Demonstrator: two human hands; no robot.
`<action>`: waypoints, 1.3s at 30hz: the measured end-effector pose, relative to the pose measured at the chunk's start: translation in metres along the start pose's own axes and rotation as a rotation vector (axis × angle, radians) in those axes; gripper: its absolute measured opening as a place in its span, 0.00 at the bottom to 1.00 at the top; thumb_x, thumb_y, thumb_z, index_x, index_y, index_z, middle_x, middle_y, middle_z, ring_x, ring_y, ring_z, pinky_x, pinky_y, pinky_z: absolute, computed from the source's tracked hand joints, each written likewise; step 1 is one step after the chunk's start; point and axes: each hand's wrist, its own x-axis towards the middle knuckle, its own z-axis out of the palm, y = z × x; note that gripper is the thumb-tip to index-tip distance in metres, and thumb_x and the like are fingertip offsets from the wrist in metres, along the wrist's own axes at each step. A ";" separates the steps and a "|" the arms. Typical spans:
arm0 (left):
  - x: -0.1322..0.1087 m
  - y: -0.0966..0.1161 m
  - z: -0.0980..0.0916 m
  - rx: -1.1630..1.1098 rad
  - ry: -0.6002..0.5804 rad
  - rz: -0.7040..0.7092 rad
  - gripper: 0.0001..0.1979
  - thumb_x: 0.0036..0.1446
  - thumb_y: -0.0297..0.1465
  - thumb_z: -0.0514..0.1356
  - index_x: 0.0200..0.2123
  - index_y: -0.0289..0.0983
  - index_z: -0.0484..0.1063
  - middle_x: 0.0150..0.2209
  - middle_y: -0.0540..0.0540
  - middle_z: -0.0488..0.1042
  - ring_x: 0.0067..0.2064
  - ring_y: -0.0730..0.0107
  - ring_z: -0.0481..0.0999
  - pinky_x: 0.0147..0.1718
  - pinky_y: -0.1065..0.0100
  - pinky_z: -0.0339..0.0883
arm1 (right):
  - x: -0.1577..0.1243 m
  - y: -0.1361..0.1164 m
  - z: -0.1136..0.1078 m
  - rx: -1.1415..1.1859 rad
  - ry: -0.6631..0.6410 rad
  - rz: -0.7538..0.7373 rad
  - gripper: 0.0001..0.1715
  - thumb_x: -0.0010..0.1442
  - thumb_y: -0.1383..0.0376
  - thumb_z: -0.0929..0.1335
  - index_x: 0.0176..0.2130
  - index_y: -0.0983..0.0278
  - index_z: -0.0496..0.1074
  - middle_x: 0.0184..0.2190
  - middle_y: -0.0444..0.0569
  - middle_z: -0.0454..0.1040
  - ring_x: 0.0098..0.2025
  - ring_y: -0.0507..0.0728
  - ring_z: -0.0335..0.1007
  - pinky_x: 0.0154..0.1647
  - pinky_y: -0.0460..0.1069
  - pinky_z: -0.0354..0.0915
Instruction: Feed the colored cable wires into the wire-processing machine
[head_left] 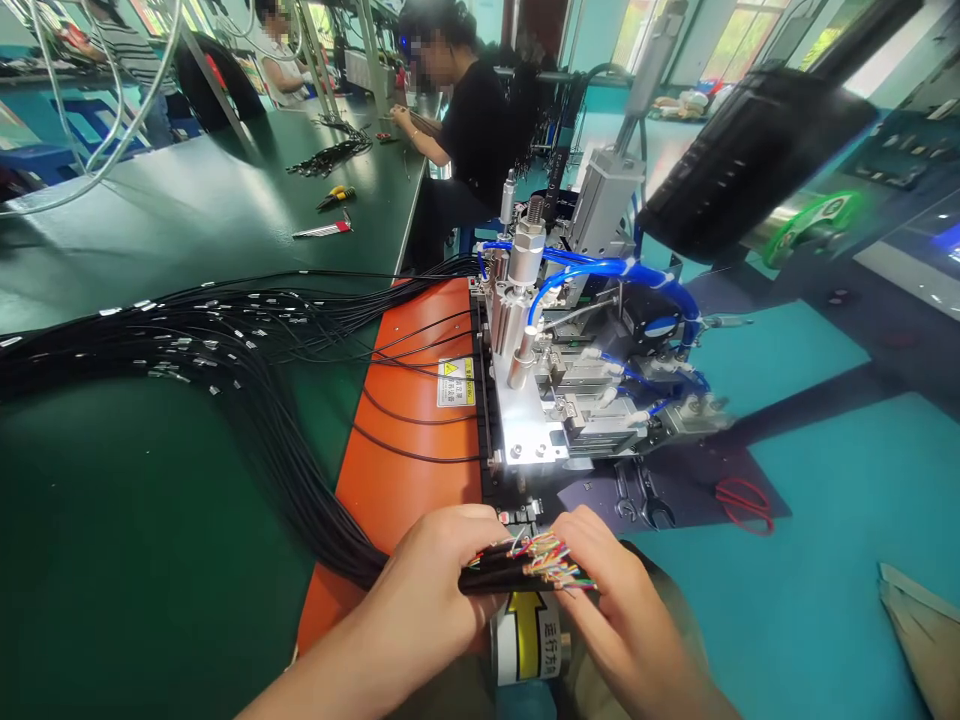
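Observation:
My left hand (pixel 450 560) is wrapped round a thick bundle of black cables (pixel 495 575) low in the middle of the head view. At the bundle's right end, stripped multicoloured wires (pixel 551 560) fan out, and the fingers of my right hand (pixel 611 580) close on them from the right. The rest of the cables (pixel 300 450) run back left from my left wrist over the green table. Just beyond my hands stands a metal machine (pixel 525 390) with blue air tubes (pixel 622 268). Below the bundle is a white cylinder with a yellow arrow (pixel 526 640).
An orange plate (pixel 420 400) lies left of the machine, several cables crossing it. Wrenches (pixel 652 505) and red scissors (pixel 744 505) lie on the right. Pliers (pixel 336 197) lie on the green table (pixel 187 240). A person in black (pixel 476 130) sits beyond. A black cylinder (pixel 757 160) hangs upper right.

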 end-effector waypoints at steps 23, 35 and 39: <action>0.018 -0.021 -0.008 0.243 0.029 -0.156 0.13 0.43 0.17 0.48 0.27 0.38 0.68 0.26 0.51 0.70 0.30 0.70 0.70 0.27 0.76 0.58 | 0.016 0.070 0.022 -0.173 0.277 -0.124 0.11 0.60 0.76 0.56 0.31 0.63 0.58 0.28 0.45 0.61 0.31 0.54 0.56 0.33 0.50 0.54; 0.033 0.001 -0.008 0.905 -0.440 0.006 0.36 0.49 0.13 0.50 0.60 0.42 0.52 0.32 0.46 0.75 0.27 0.67 0.73 0.24 0.72 0.64 | 0.015 0.059 0.027 -0.102 0.289 0.158 0.10 0.63 0.67 0.55 0.29 0.61 0.57 0.24 0.43 0.61 0.28 0.54 0.59 0.29 0.47 0.55; 0.036 0.002 -0.005 0.998 -0.412 0.033 0.36 0.47 0.15 0.54 0.59 0.43 0.54 0.25 0.48 0.74 0.20 0.65 0.71 0.15 0.73 0.56 | 0.016 0.058 0.027 -0.147 0.287 0.158 0.10 0.63 0.67 0.55 0.30 0.61 0.57 0.23 0.42 0.60 0.27 0.54 0.59 0.28 0.47 0.55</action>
